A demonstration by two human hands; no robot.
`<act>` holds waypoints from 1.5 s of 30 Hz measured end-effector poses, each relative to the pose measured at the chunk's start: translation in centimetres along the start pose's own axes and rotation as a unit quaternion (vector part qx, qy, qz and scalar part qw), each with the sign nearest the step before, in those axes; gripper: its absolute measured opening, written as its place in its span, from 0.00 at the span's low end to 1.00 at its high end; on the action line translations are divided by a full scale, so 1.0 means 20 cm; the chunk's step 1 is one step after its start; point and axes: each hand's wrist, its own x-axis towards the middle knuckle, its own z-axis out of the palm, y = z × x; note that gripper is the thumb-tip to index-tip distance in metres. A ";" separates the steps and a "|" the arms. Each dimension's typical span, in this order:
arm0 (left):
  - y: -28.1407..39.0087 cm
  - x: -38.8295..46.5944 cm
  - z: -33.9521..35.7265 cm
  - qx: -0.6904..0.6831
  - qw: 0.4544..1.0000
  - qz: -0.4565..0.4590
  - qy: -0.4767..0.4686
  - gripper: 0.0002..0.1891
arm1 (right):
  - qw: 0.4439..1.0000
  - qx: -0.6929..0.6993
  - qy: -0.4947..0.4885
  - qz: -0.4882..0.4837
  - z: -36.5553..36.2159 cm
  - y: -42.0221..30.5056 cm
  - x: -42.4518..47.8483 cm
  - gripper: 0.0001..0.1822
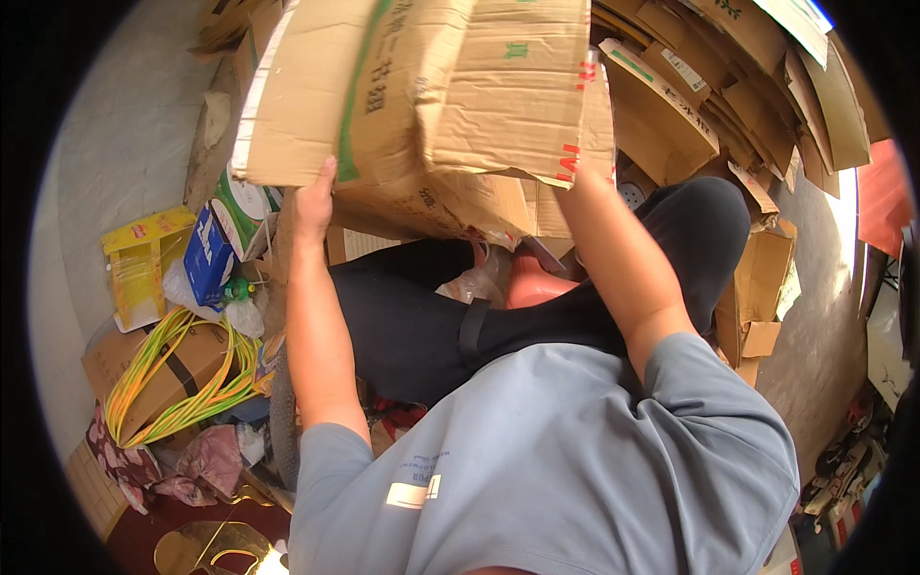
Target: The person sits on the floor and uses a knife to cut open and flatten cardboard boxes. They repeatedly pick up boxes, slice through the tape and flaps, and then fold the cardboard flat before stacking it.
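Note:
A large flattened or partly folded cardboard box (402, 108), printed in green, black and red, is held up in front of my knees. My left hand (314, 205) grips the lower edge of its left flap, thumb on the near face. The right forearm (611, 237) rises to the box's right side, where a flap covers the fingers of my right hand, so its grip is hidden. Below the box hang creased lower panels (460, 205). Between my legs show a pinkish-red plastic object (535, 280) and a clear plastic bag (478, 284).
Flattened cardboard (740, 79) is piled at the upper right. An open carton (755, 295) stands beside my right knee. To the left lie a coil of yellow-green cable (136, 388) on a brown carton (154, 370), a blue box (208, 255) and a yellow display box (144, 259).

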 end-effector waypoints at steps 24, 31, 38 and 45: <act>-0.35 0.22 -0.06 -0.146 0.976 -0.153 0.048 0.32 | 0.958 -0.217 -0.181 -0.049 0.06 -0.87 -0.18 0.27; -0.25 0.17 -0.01 -0.086 0.990 -0.096 0.050 0.27 | 0.716 0.443 -0.467 0.271 -0.19 -0.71 -0.34 0.19; -0.14 0.17 0.07 0.158 0.986 -0.041 0.017 0.31 | 0.905 0.347 -0.036 0.243 0.07 0.01 -0.18 0.17; 0.04 0.07 0.18 -0.005 0.998 0.068 -0.002 0.24 | 0.968 0.161 0.016 0.193 -0.03 0.13 0.05 0.17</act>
